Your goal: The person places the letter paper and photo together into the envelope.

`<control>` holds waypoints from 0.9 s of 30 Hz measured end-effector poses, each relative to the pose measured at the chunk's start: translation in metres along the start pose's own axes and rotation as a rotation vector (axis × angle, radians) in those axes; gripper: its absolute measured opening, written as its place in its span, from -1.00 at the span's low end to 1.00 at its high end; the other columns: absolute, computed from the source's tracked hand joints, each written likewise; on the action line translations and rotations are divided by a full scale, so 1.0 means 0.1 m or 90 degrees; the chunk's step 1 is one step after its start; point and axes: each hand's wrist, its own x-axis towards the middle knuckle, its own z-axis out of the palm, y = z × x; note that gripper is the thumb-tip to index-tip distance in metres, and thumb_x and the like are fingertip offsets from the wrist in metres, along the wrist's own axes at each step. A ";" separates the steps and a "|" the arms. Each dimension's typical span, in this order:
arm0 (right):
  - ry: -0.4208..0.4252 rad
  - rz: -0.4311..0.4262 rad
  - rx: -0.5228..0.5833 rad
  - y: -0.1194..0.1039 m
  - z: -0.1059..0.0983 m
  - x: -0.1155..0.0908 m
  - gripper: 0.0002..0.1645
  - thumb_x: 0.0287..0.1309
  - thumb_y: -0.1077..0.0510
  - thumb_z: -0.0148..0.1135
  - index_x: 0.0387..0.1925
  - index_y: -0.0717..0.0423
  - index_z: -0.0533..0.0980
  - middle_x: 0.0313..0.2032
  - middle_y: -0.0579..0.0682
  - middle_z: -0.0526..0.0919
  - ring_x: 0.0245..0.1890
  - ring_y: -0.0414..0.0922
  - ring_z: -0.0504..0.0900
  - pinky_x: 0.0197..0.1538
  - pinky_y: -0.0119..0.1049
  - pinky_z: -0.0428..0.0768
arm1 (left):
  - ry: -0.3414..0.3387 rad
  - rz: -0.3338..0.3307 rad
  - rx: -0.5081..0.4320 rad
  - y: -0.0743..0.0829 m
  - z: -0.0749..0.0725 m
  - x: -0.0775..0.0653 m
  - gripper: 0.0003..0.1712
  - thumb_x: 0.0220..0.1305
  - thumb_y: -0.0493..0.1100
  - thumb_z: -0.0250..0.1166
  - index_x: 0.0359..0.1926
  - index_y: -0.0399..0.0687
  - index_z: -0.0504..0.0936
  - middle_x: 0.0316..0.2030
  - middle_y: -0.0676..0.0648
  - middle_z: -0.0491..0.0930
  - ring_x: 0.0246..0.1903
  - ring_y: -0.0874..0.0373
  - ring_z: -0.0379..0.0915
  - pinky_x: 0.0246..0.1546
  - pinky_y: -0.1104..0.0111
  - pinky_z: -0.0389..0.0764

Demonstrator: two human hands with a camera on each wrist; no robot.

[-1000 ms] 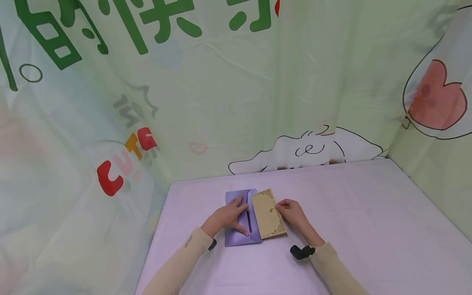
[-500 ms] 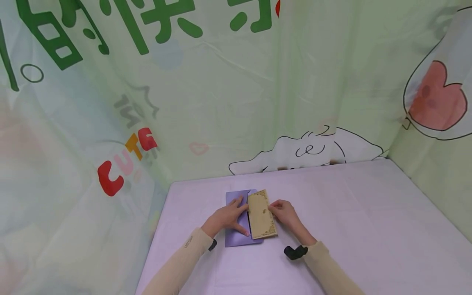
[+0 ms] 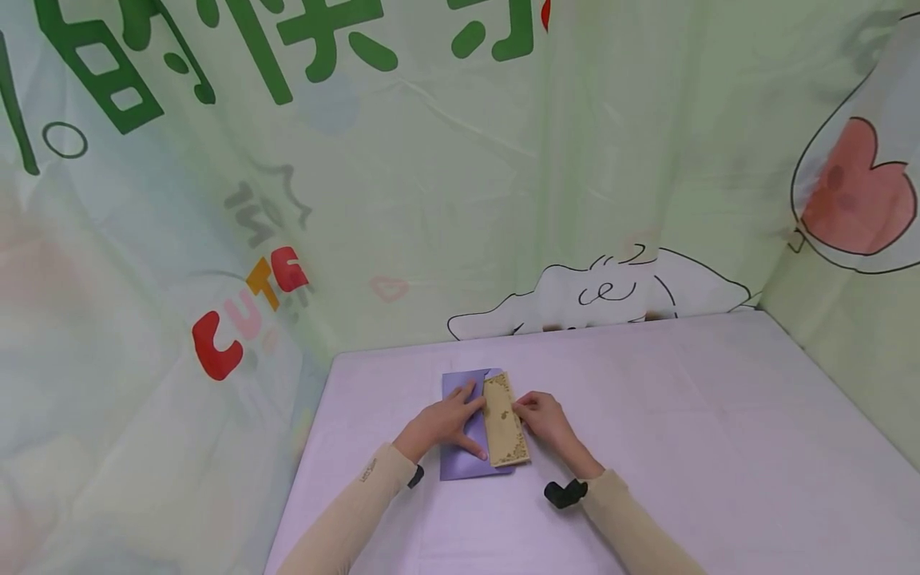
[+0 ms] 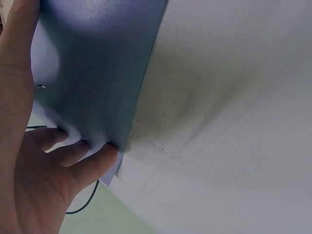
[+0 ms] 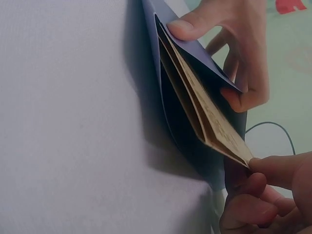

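Note:
A purple envelope (image 3: 460, 465) lies on the table, its mouth facing right. Over it my left hand (image 3: 444, 423) rests with fingers spread, pressing it down. In the right wrist view, that hand's thumb and a finger sit along the envelope's upper mouth edge. A folded tan card (image 3: 505, 427) with dark ornate corners is partly inside the mouth, its left portion hidden. My right hand (image 3: 544, 418) pinches the card's outer edge between thumb and finger. Several layers of the card (image 5: 204, 114) show in the right wrist view. The left wrist view has the envelope (image 4: 92, 73) under spread fingers.
A pale lilac cloth covers the table (image 3: 683, 415). Behind it hangs a light green printed curtain (image 3: 460, 200), with another curtain side at the left. A black wrist strap (image 3: 565, 493) is on the right wrist.
My right hand has moved left, sliding the card farther into the envelope, so a narrower strip of it shows. The left hand has stayed in place on the envelope.

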 end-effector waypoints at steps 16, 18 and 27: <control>-0.003 -0.029 -0.018 -0.06 0.19 0.00 -0.83 0.23 0.22 0.31 -0.38 0.30 0.61 -0.53 -0.01 0.65 -0.55 -0.23 0.48 -0.46 -0.41 0.43 | -0.001 -0.006 -0.005 -0.01 0.01 0.00 0.23 -0.18 0.59 0.40 0.48 0.21 0.25 0.59 -0.20 -0.06 0.54 -0.18 0.02 0.30 0.02 0.46; -0.007 -0.028 -0.021 -0.08 0.21 0.00 -0.84 0.22 0.22 0.31 -0.38 0.29 0.61 -0.52 -0.01 0.65 -0.54 -0.23 0.48 -0.45 -0.40 0.42 | -0.003 -0.008 -0.006 0.00 0.01 0.00 0.25 -0.17 0.58 0.40 0.50 0.22 0.22 0.60 -0.20 -0.06 0.54 -0.17 0.02 0.31 0.02 0.46; -0.024 -0.039 -0.048 -0.13 0.25 0.04 -0.85 0.23 0.26 0.28 -0.39 0.30 0.64 -0.51 0.01 0.67 -0.53 -0.22 0.49 -0.48 -0.40 0.42 | -0.008 -0.008 -0.007 0.00 0.01 0.00 0.28 -0.17 0.59 0.39 0.53 0.22 0.18 0.60 -0.20 -0.08 0.54 -0.18 0.01 0.33 0.03 0.43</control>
